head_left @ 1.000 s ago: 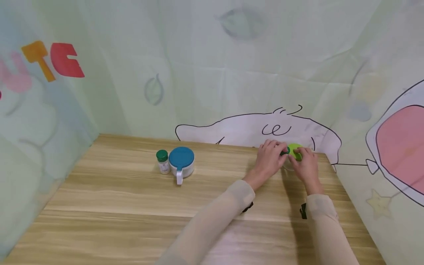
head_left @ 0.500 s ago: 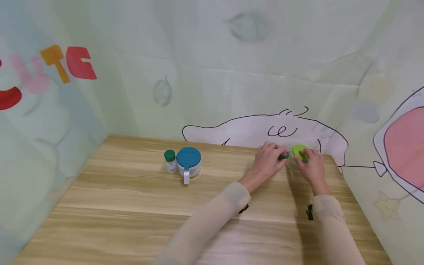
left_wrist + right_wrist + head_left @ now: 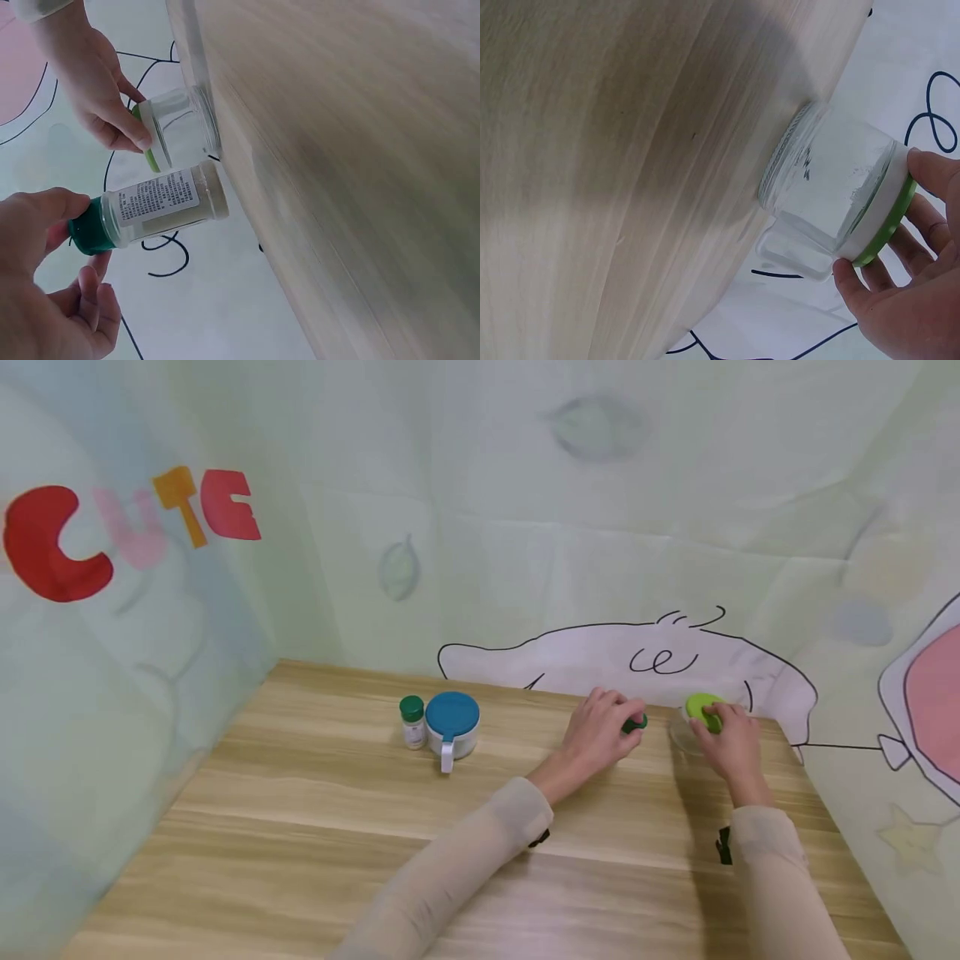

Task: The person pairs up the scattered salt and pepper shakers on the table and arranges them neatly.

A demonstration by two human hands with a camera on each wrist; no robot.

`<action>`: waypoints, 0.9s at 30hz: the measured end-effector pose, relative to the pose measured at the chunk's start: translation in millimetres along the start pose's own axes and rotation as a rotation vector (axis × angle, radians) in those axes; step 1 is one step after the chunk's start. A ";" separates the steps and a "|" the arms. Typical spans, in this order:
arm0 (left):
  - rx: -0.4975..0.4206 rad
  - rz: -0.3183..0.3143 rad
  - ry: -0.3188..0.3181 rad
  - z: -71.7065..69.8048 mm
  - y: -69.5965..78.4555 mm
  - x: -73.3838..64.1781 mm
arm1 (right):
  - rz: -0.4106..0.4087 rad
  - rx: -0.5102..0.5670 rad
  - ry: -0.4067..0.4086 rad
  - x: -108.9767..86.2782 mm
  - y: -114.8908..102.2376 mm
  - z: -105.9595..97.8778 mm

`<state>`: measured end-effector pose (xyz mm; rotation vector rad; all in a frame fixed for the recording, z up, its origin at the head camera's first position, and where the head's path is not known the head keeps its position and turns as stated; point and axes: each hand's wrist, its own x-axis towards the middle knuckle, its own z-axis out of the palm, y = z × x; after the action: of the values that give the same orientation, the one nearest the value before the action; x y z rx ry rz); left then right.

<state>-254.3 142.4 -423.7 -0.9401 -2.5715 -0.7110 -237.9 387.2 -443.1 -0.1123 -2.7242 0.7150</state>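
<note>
A spice bottle (image 3: 161, 206) with a green cap and a printed label is in my left hand (image 3: 600, 731); thumb and fingers pinch its green cap (image 3: 91, 225). In the head view that hand covers most of the bottle. Whether its base touches the table cannot be told. To its right stands a clear glass jar (image 3: 829, 169) with a glass handle, upright on the table. My right hand (image 3: 731, 743) grips the rim of its lime-green and white lid (image 3: 889, 217), thumb on one side and fingers on the other. The lid sits on the jar.
On the wooden table (image 3: 337, 810), further left, a white container (image 3: 453, 743) with a blue lid and handle stands beside another green-capped spice bottle (image 3: 412, 724). A printed cloth wall (image 3: 487, 568) borders the table's back and sides.
My left hand has moved left with the spice bottle, away from the jar. My right hand stays at the jar's lid. The head view has swung somewhat left.
</note>
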 end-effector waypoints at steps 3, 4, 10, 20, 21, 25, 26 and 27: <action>-0.003 -0.007 -0.012 -5.4 -5.9 -6.1 | 0.004 0.000 -0.006 -1.4 -0.6 -1.7; -0.005 -0.013 -0.017 -7.4 -7.8 -8.3 | 0.004 -0.001 -0.008 -1.6 -0.7 -2.3; -0.014 -0.053 -0.023 -20.4 -21.9 -22.7 | -0.001 -0.016 -0.026 -0.6 -2.1 -3.1; 0.000 -0.063 -0.019 -36.0 -39.7 -37.0 | 0.025 -0.034 -0.064 -0.2 -2.6 -4.6; 0.005 -0.063 -0.022 -37.3 -41.1 -38.1 | 0.025 -0.036 -0.064 0.3 -3.1 -4.6; 0.011 -0.067 -0.039 -39.3 -45.4 -41.5 | 0.018 -0.039 -0.058 0.4 -3.7 -4.9; 0.009 -0.069 -0.042 -39.6 -46.5 -42.4 | 0.016 -0.040 -0.056 0.3 -3.9 -4.9; 0.009 -0.072 -0.045 -40.0 -47.5 -43.5 | 0.016 -0.040 -0.055 0.1 -4.1 -4.8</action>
<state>-249.3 66.8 -426.2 -0.8740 -2.6574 -0.7044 -236.4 385.9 -437.1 -0.1255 -2.7936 0.6776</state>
